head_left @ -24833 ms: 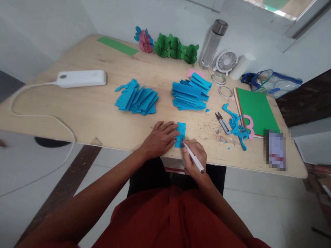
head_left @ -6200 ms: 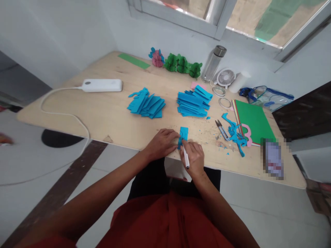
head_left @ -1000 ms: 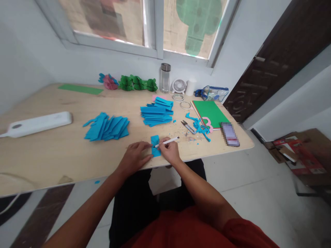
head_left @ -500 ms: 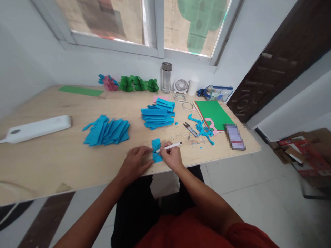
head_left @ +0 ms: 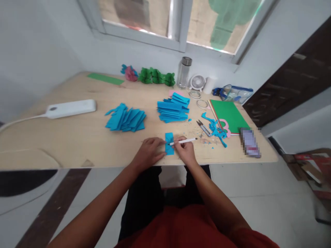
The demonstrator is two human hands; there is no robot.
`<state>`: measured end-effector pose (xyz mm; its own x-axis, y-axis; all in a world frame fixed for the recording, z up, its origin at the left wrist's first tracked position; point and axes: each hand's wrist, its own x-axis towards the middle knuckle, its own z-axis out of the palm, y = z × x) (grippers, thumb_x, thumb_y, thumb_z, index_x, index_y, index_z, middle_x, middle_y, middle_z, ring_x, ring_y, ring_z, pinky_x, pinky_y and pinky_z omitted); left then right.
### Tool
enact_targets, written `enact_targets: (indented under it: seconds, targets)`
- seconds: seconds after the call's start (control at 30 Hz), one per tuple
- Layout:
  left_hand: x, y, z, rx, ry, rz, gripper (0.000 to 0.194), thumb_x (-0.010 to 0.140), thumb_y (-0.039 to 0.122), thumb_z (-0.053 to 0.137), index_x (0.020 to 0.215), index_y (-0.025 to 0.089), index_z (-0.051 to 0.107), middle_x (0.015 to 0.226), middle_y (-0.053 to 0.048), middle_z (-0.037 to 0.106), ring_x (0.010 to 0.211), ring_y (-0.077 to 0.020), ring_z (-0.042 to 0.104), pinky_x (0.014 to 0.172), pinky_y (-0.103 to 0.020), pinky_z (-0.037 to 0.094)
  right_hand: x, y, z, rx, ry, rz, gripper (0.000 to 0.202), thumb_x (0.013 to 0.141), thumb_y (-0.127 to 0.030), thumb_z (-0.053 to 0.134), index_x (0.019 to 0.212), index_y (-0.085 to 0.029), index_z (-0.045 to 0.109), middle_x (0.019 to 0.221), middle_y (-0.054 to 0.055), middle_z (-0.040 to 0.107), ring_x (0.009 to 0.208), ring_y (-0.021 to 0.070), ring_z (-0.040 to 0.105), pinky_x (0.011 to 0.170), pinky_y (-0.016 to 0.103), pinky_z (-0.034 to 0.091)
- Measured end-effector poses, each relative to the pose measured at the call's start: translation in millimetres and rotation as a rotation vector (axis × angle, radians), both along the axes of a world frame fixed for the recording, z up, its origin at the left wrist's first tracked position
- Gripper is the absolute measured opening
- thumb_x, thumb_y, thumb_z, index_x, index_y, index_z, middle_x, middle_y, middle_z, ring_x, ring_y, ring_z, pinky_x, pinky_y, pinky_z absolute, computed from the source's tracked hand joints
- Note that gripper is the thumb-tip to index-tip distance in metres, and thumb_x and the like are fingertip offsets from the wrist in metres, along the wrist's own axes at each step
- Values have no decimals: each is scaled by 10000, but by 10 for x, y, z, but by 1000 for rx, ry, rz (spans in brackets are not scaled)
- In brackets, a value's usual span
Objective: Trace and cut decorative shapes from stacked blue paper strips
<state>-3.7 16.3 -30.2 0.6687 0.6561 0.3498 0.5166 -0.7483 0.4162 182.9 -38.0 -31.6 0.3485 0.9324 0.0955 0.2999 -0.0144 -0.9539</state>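
A small blue paper piece (head_left: 169,149) lies near the front edge of the table, with dark curved lines drawn on it. My left hand (head_left: 150,150) rests flat on the tabletop, its fingertips at the paper's left edge. In my right hand (head_left: 185,148) is a slim white pencil (head_left: 187,140), pinched between the fingers. Its dark point touches the paper or is just above it. Beyond the hands are two stacks of folded blue paper, one to the left (head_left: 126,119) and one in the middle (head_left: 172,111).
Thread snips (head_left: 203,127) and blue paper scraps (head_left: 216,130) lie to the right, beside green sheets (head_left: 230,115) and a phone (head_left: 250,142). At the back stand a glass bottle (head_left: 184,74), a small fan (head_left: 198,82) and green paper shapes (head_left: 156,76). A white power strip (head_left: 72,108) lies left.
The view has shifted, so the table and its things appear further right. The pencil remains at the blue paper piece, and my left hand stays at its edge.
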Motion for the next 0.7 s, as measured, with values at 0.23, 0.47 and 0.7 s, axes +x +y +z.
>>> enact_targets:
  seconds: [0.23,0.47,0.7]
  targets:
    - [5,21,0,-38,-20,-11,354,795,314,629,1133,215,594,1128,-102,658,1091,-295,582,933,-450,444,-56,-56,25,28,-61,-3,103,795,-292,564,780,-200,609,666,11,675,584,161,609,576,265,469]
    - [12,71,-97,-77,-10,-30,305,804,328,643,1092,231,611,1145,-88,640,1105,-287,559,948,-436,411,-98,-19,64,-3,-54,4,109,799,-316,559,787,-210,580,666,13,666,627,180,635,604,285,494]
    - [12,79,-124,-64,-9,-44,334,822,331,637,1134,217,607,1168,-86,633,1106,-274,556,959,-427,388,-111,-13,65,42,-92,38,135,817,-339,569,791,-208,587,679,15,657,640,181,629,588,281,481]
